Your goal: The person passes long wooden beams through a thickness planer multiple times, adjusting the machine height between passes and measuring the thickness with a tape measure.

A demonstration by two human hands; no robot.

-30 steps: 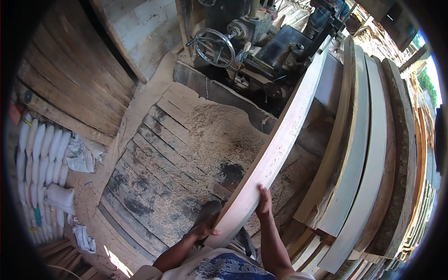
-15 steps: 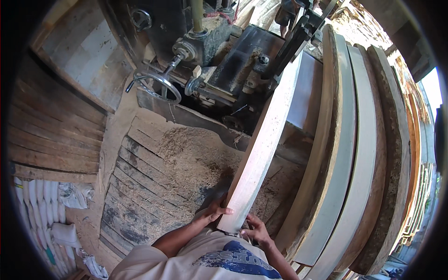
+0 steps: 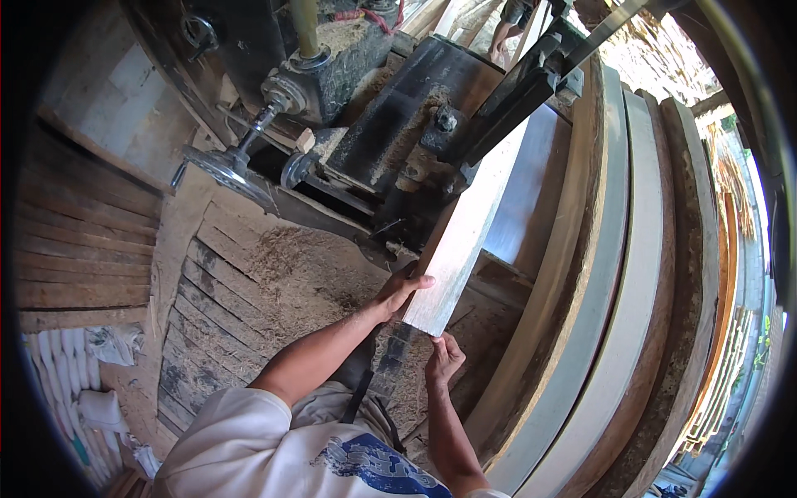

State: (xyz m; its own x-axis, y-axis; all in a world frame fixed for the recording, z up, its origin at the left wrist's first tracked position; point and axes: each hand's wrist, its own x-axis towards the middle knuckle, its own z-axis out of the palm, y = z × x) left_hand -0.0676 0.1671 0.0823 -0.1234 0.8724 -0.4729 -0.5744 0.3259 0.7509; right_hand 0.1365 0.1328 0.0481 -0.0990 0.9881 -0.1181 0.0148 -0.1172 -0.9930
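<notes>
A long pale timber beam [image 3: 469, 249] runs from my hands up to a big dark machine, which looks like a band saw [image 3: 490, 124]. Its far part passes beside the black guide arm on the metal table [image 3: 521, 195]. My left hand [image 3: 402, 292] is closed around the beam's left edge near its close end, with the thumb on the top face. At the right corner of that end is my right hand [image 3: 446, 359], its fingers curled and pinching the underside or edge. The fingers under the wood are hidden.
Several long planks [image 3: 573, 332] stand stacked close along my right. A handwheel [image 3: 228, 170] sticks out from the machine at left. Sawdust [image 3: 307, 257] covers the slatted floor. White sacks [image 3: 104, 411] lie at the lower left. Another person's leg [image 3: 502, 37] shows beyond the machine.
The beam has moved forward, farther into the machine. Both hands have gone forward with its near end, away from my body, and my arms are more stretched out.
</notes>
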